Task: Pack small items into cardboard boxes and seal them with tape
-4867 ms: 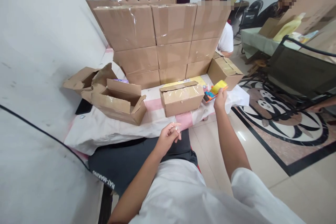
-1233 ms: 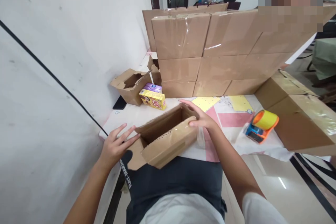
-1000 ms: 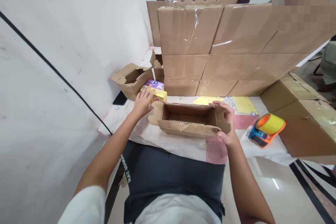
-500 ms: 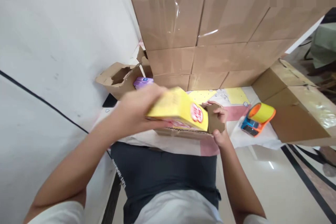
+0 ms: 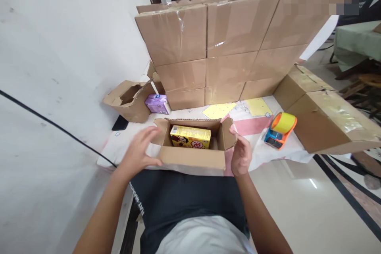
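Loosely unclenched, both hands (image 5: 137, 154) (image 5: 241, 155) — palms inward — at either end of the cardboard box (image 5: 193, 158)

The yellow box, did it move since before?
Yes: judged against the purple pack, the yellow box moved right and closer to the camera, into the open carton.

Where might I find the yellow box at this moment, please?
In the head view, the yellow box sits inside the open carton, nearer its left end, between the left hand and the right hand.
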Demonstrator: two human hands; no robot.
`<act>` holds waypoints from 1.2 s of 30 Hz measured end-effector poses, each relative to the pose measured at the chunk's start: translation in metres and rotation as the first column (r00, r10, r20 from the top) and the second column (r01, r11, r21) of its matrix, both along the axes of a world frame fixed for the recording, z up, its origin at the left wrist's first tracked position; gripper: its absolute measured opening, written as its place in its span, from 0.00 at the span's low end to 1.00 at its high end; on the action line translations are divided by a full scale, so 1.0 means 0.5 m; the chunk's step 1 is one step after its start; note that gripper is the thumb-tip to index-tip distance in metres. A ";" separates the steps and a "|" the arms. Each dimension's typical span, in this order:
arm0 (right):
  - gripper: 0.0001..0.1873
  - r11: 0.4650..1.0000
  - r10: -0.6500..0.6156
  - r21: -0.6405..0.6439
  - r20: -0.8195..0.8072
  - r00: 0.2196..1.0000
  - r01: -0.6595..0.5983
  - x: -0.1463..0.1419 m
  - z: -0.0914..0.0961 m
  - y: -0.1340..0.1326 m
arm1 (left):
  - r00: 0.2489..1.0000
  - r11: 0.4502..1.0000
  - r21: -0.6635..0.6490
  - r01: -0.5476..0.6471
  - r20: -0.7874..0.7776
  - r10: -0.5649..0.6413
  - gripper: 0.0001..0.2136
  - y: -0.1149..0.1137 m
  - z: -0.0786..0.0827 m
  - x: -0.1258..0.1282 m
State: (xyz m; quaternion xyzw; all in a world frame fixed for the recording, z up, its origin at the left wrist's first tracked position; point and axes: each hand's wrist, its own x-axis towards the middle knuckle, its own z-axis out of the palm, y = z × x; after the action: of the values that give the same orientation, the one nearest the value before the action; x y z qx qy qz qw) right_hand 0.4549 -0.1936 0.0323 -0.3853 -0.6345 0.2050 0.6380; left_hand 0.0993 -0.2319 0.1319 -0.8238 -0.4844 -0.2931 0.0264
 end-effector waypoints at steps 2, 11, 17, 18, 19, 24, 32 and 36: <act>0.36 0.986 0.163 0.007 0.164 0.973 -0.166 0.007 0.009 0.000 | 0.994 0.993 -0.046 0.107 0.015 -0.107 0.46 -0.007 -0.044 -0.008; 0.34 0.965 0.262 -0.085 0.207 0.942 -0.249 0.007 0.079 0.031 | 0.954 0.885 -0.363 0.290 0.035 -0.298 0.25 0.021 0.004 0.084; 0.34 0.950 0.281 -0.149 0.029 0.959 -0.274 -0.011 0.078 0.068 | 0.971 0.972 0.023 -0.234 0.063 0.232 0.16 0.049 -0.021 0.123; 0.32 0.949 0.292 -0.147 0.078 0.953 -0.278 -0.011 0.080 0.070 | 0.975 0.973 0.064 -0.221 -0.008 0.222 0.15 0.050 -0.027 0.131; 0.28 0.950 0.295 -0.148 0.146 0.944 -0.274 -0.008 0.081 0.069 | 0.982 0.983 0.070 -0.167 -0.078 0.173 0.14 0.048 -0.032 0.138; 0.22 0.966 -0.257 0.066 0.211 0.943 0.248 0.113 0.054 0.058 | 0.975 0.999 -0.036 0.003 -0.223 -0.011 0.29 0.019 -0.047 0.166; 0.27 0.705 -0.527 -0.594 -0.073 0.847 0.388 0.425 -0.013 0.150 | 0.933 0.972 -0.036 -0.233 -0.289 0.213 0.36 0.018 -0.057 0.245; 0.22 0.808 -0.386 -0.460 0.058 0.921 0.368 0.373 -0.022 0.154 | 0.933 0.964 0.020 -0.265 -0.248 0.261 0.31 0.031 -0.061 0.261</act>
State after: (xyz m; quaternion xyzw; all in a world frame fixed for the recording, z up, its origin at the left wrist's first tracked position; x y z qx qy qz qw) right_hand 0.6414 -0.1164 0.0213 -0.6401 -0.4657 0.2268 0.5674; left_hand 0.2296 -0.2166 0.1016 -0.7819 -0.5852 -0.1779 0.1202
